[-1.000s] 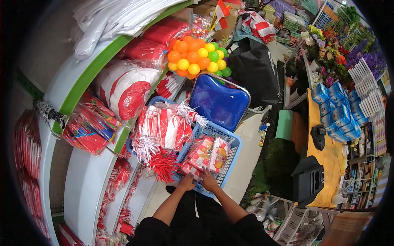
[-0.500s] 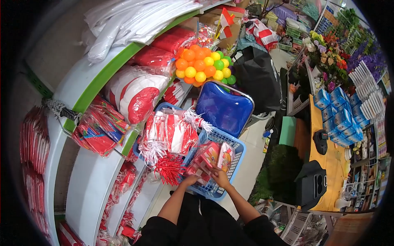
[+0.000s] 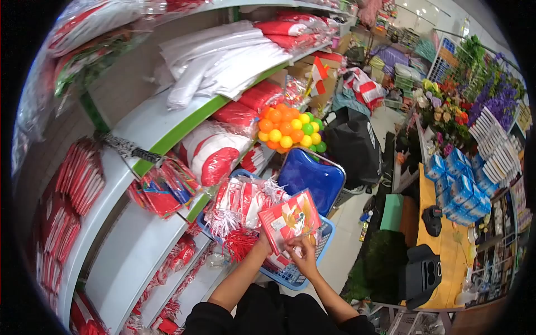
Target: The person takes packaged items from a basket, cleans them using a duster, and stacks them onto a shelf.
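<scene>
The left hand (image 3: 262, 244) grips the red packet (image 3: 290, 219) by its left edge above the blue basket (image 3: 291, 280), seemingly keeping its printed face in view, while the right hand (image 3: 304, 257), half curled, sits at the lower edge, its hold unclear.

One head-worn camera is looking forward and down from above the wearer's black clothing (image 3: 262, 312), which is showing at the bottom centre. Its wide, fisheye view is curving the shelving unit (image 3: 129, 229) along the left and darkening the frame's corners. The left hand (image 3: 262, 241) and right hand (image 3: 303, 254) are sitting fairly near, just below centre; the purple flowers (image 3: 498, 103) are standing farther off, at upper right.
</scene>
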Action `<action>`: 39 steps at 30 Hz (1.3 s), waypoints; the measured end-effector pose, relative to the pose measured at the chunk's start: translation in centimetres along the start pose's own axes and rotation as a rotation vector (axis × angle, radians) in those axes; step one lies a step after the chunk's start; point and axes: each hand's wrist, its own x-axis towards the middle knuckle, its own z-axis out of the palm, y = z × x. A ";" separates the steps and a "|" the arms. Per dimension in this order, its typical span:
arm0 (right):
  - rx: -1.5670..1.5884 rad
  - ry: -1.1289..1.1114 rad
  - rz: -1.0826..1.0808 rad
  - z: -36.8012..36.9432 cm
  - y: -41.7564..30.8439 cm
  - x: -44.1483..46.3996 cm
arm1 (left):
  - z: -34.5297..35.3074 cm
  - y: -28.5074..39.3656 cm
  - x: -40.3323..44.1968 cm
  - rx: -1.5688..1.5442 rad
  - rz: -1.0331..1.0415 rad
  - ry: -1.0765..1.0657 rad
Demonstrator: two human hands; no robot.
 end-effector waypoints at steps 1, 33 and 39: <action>-0.044 0.063 -0.067 0.2 -0.5 0.8 | 3.7 1.5 -1.3 -0.077 -0.064 -0.082; -0.647 -0.104 -0.841 29.6 -24.9 22.7 | 11.4 24.0 -32.7 0.255 0.732 0.115; -0.834 -0.346 -0.605 32.9 -22.8 25.5 | 10.3 26.8 -34.4 0.212 0.716 0.032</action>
